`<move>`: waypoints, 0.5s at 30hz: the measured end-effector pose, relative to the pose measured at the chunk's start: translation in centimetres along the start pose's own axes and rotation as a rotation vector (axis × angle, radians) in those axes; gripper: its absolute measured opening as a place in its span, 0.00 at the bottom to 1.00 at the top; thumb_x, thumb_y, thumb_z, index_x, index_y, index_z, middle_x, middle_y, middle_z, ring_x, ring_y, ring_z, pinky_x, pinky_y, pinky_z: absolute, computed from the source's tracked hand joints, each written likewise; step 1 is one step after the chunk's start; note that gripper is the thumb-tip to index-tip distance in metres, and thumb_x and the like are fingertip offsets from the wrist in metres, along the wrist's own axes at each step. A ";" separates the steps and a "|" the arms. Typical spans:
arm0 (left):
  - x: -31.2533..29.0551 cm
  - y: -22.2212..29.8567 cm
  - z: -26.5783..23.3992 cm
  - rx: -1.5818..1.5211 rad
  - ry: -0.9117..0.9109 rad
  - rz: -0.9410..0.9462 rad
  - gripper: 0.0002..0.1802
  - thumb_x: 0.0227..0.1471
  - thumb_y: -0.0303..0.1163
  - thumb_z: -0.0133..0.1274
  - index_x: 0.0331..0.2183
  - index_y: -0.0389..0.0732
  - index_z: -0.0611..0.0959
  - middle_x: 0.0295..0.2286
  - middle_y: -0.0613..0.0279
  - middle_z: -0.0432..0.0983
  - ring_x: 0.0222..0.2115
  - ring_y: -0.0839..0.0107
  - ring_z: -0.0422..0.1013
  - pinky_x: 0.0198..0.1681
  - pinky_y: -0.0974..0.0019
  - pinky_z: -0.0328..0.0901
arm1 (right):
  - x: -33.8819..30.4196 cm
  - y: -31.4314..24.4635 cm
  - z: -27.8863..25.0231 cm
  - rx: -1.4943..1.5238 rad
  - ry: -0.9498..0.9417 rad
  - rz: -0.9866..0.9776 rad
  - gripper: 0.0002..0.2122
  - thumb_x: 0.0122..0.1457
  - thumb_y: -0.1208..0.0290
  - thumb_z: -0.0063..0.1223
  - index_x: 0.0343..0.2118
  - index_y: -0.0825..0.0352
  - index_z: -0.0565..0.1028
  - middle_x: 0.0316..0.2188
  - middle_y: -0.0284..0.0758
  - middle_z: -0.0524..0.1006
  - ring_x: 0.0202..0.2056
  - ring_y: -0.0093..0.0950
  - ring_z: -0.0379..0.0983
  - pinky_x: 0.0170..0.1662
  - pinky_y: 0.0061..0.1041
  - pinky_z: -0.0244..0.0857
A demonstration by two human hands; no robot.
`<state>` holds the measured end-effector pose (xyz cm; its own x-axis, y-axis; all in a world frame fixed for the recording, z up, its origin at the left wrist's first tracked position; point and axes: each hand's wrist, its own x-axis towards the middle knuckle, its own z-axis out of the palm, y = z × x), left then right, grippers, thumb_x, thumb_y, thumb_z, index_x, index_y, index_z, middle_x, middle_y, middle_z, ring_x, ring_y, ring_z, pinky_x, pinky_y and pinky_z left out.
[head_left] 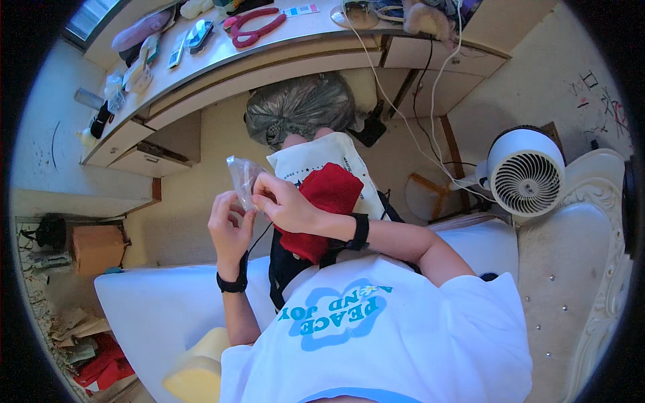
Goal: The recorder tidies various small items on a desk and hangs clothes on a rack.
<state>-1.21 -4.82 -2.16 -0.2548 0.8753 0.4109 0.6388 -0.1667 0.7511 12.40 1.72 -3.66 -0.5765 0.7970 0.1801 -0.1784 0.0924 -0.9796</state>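
Observation:
Between my two hands is a small clear plastic bag [243, 173], its upper end sticking up to the left. My left hand [230, 218] has its fingers curled at the bag's lower part, thumb pressed up against it. My right hand [285, 203] pinches the same bag from the other side with thumb and fingertips. What the bag contains, if anything, I cannot make out. A folded red cloth [330, 191] lies on my lap under the right wrist. Beneath it rests a white printed bag [356, 156]. Each wrist wears a black band.
Ahead stands a long desk [222, 64] with drawers, holding a red ring-shaped item [254, 27] and a phone [199, 35]. Below it sits a stuffed grey plastic bag [302, 104]. A white fan [526, 171] and hanging cables [430, 127] are at right. A yellow cushion [198, 366] lies at left.

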 end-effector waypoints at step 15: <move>-0.9 -1.9 3.4 0.101 0.267 0.334 0.06 0.38 0.23 0.55 0.23 0.38 0.74 0.20 0.59 0.69 0.15 0.68 0.66 0.18 0.72 0.60 | 0.0 -0.3 0.6 0.025 0.042 -0.040 0.04 0.54 0.79 0.44 0.25 0.68 0.63 0.20 0.28 0.63 0.24 0.17 0.58 0.27 0.19 0.55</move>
<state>0.26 -3.78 -5.74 -0.1925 0.6302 0.7522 0.7822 -0.3643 0.5054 11.99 1.30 -3.33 -0.5344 0.8175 0.2148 -0.2206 0.1105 -0.9691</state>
